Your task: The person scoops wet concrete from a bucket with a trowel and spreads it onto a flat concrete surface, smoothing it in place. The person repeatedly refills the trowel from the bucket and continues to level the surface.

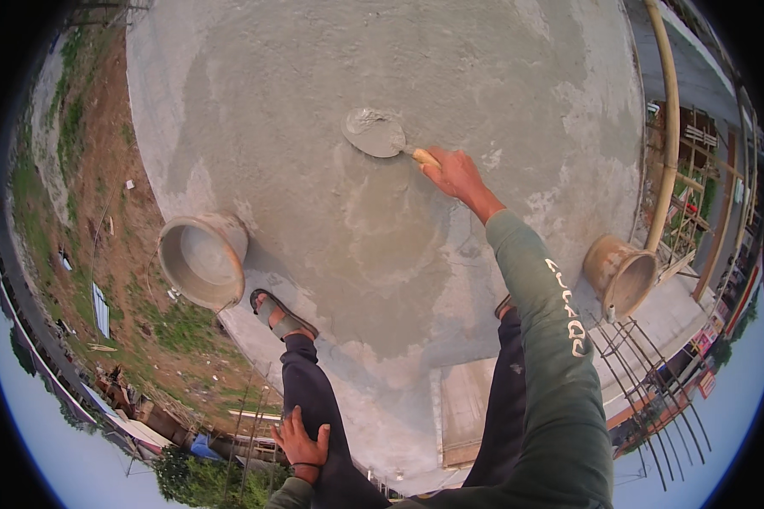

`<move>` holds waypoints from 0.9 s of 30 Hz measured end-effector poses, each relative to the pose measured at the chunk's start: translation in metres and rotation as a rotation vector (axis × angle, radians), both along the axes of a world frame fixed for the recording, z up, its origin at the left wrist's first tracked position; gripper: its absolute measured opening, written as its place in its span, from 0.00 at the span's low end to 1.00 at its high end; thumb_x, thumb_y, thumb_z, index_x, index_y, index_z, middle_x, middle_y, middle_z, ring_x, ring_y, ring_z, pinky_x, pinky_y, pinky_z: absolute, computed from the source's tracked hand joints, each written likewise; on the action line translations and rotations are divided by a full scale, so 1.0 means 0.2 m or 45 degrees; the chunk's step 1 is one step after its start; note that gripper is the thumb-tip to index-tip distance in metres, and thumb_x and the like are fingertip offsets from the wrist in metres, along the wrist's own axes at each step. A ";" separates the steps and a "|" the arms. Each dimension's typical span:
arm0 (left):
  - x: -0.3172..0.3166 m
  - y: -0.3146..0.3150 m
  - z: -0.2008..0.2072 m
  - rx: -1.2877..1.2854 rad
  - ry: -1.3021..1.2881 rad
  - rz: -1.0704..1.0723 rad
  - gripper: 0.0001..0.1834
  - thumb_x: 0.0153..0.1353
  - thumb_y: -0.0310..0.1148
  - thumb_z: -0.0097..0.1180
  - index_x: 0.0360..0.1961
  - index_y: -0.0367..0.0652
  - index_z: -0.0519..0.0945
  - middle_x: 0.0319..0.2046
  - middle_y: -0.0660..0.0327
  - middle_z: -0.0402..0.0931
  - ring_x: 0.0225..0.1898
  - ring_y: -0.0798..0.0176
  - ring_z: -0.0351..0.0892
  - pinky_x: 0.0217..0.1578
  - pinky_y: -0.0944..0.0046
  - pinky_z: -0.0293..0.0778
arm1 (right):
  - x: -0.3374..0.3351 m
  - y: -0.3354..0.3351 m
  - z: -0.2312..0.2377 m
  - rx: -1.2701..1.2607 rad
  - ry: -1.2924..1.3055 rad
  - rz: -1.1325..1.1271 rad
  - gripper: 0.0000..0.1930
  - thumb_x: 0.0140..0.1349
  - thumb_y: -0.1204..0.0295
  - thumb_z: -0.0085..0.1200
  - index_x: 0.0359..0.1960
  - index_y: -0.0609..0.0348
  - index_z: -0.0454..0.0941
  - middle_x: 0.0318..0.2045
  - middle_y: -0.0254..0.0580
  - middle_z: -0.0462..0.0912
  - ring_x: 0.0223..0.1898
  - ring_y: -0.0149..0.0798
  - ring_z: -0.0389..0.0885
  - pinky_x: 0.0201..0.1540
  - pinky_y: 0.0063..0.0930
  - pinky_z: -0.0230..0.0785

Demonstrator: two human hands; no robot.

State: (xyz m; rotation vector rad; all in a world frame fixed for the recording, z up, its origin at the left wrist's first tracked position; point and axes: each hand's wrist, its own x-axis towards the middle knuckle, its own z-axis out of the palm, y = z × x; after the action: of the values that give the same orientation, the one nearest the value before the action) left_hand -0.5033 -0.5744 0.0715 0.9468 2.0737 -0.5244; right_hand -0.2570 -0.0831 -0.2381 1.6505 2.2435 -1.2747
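Note:
My right hand [457, 175] is closed round the wooden handle of a trowel [387, 141]. Its rounded metal blade, carrying some grey wet cement, is at the surface of the mortar layer [331, 195]; I cannot tell whether it touches. The mortar covers much of the slab, darker and wetter in the middle and paler toward the edges. My left hand [300, 443] rests on my left thigh with its fingers spread, holding nothing.
Near my left foot a bucket [238, 227] stands at the slab's left edge, beyond which dirt and grass lie lower down. A second bucket [601, 270] lies tipped on the right, beside a bamboo pole [667, 127]. Steel reinforcing bars [649, 386] stick out at the lower right.

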 end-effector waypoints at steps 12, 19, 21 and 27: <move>-0.03 0.02 0.01 0.010 0.009 0.000 0.44 0.62 0.65 0.51 0.67 0.41 0.65 0.55 0.51 0.70 0.61 0.43 0.68 0.69 0.31 0.41 | -0.33 0.06 -0.03 -0.028 0.056 -0.551 0.17 0.62 0.58 0.56 0.41 0.59 0.80 0.36 0.58 0.85 0.43 0.63 0.82 0.46 0.53 0.72; -0.04 0.03 0.02 0.008 -0.002 0.034 0.44 0.62 0.66 0.50 0.67 0.41 0.65 0.55 0.51 0.70 0.61 0.43 0.67 0.69 0.31 0.41 | -0.23 0.07 -0.02 -0.083 -0.146 -0.549 0.19 0.62 0.55 0.55 0.42 0.59 0.81 0.34 0.57 0.85 0.39 0.61 0.82 0.43 0.50 0.72; -0.04 0.04 0.02 -0.010 -0.001 0.039 0.44 0.62 0.66 0.50 0.67 0.41 0.65 0.55 0.50 0.70 0.61 0.43 0.67 0.69 0.31 0.40 | -0.21 0.09 0.00 0.058 -0.092 -0.550 0.19 0.62 0.55 0.55 0.44 0.58 0.81 0.36 0.57 0.85 0.41 0.61 0.83 0.44 0.51 0.72; -0.06 0.05 0.02 0.001 -0.006 0.033 0.45 0.61 0.66 0.50 0.67 0.41 0.65 0.55 0.50 0.70 0.62 0.43 0.67 0.70 0.32 0.39 | -0.05 0.23 0.03 0.181 -0.292 -0.533 0.19 0.62 0.54 0.55 0.48 0.54 0.80 0.38 0.56 0.85 0.43 0.62 0.83 0.45 0.53 0.72</move>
State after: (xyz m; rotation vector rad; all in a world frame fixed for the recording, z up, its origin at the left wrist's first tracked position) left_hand -0.5145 -0.5643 0.0754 0.9199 2.0796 -0.5071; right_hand -0.2677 -0.0368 -0.2312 2.2769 1.9592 -0.9395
